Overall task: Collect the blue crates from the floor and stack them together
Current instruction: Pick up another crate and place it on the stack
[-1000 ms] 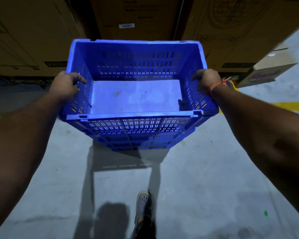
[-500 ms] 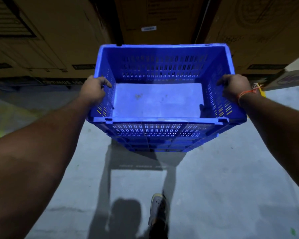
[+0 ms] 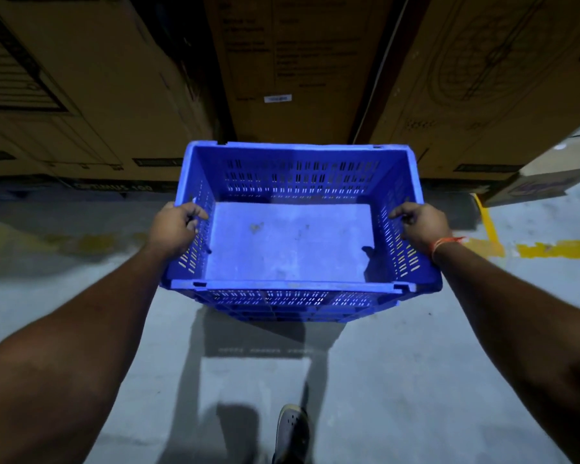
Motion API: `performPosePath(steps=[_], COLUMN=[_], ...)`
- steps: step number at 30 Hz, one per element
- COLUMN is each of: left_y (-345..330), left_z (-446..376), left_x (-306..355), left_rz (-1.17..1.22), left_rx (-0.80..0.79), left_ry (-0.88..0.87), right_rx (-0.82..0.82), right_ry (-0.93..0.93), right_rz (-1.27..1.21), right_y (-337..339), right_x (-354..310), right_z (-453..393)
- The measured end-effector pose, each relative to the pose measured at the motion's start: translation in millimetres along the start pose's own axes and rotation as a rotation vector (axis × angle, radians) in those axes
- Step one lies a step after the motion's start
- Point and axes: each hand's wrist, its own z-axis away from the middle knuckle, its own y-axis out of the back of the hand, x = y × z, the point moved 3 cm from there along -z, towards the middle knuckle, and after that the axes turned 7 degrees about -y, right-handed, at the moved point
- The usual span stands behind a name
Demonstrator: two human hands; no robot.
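Observation:
I hold a blue slotted plastic crate (image 3: 295,244) in the air in front of me, above the floor. It is open-topped and has nothing inside. More blue crate walls show nested under its near side (image 3: 292,309). My left hand (image 3: 173,226) grips the left rim, fingers curled over the edge. My right hand (image 3: 421,222), with an orange thread at the wrist, grips the right rim the same way.
Tall brown cardboard boxes (image 3: 292,68) stand in a row just beyond the crate. A smaller carton (image 3: 546,175) sits at the right. Yellow floor lines (image 3: 549,249) run at the right. Grey concrete floor (image 3: 399,380) lies below, with my shoe (image 3: 292,430) on it.
The crate and both hands have stayed together while the view shifted: the crate now sits lower and more central, and the row of boxes looks closer.

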Motion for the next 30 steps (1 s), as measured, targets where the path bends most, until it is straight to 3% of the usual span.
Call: performPosePath(steps=[10, 16, 20, 22, 24, 30], left_y=[1, 2, 30, 44, 39, -31], left_z=[-5, -5, -9, -21, -38, -62], left_x=[0, -14, 21, 56, 92, 232], left_rz=[0.122, 0.095, -0.054, -0.043, 0.017, 0.204], left_rx=[-0.039, -0.100, 0.078, 0.157, 0.130, -0.229], left_ry=[0.028, 0.013, 0.025, -0.054, -0.164, -0.570], right_rx=[-0.029, -0.201, -0.020, 0.010, 0.069, 0.220], right_ry=[0.023, -0.085, -0.109, -0.094, -0.119, -0.240], right_rz=[-0.057, 0.045, -0.080, -0.167, -0.292, -0.512], right_y=[-2, 14, 43, 58, 71, 109], right_x=[0, 12, -2, -7, -6, 44], right_z=[-7, -2, 14, 23, 37, 86])
